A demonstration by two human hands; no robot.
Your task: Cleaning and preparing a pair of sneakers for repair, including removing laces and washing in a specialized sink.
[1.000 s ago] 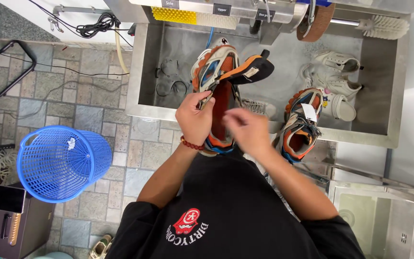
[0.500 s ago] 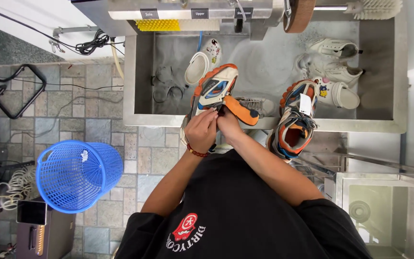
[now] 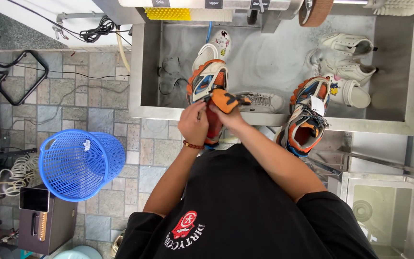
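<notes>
Both hands are closed on the orange chunky sneaker (image 3: 207, 88) at the steel sink (image 3: 403, 72) rim: left hand (image 3: 193, 125) now lower, right hand (image 3: 228, 117) shifted nearer, its orange tongue (image 3: 227, 100) folded out.

Taking the steel sink (image 3: 149, 112) as landmark, its middle floor shows open bare metal where a hand could pass, while white sneakers (image 3: 348, 57) crowd its far right corner, a white clog (image 3: 212, 50) lies at its far left, and a grey lace-up shoe (image 3: 264, 101) lies against its near wall. On its near rim, the orange and blue sneaker (image 3: 307, 117) blocks the right part, and the held sneaker (image 3: 207, 84) with both hands fills the left part. Left of the sink, the tiled floor is open as far as the blue basket (image 3: 80, 163).
</notes>
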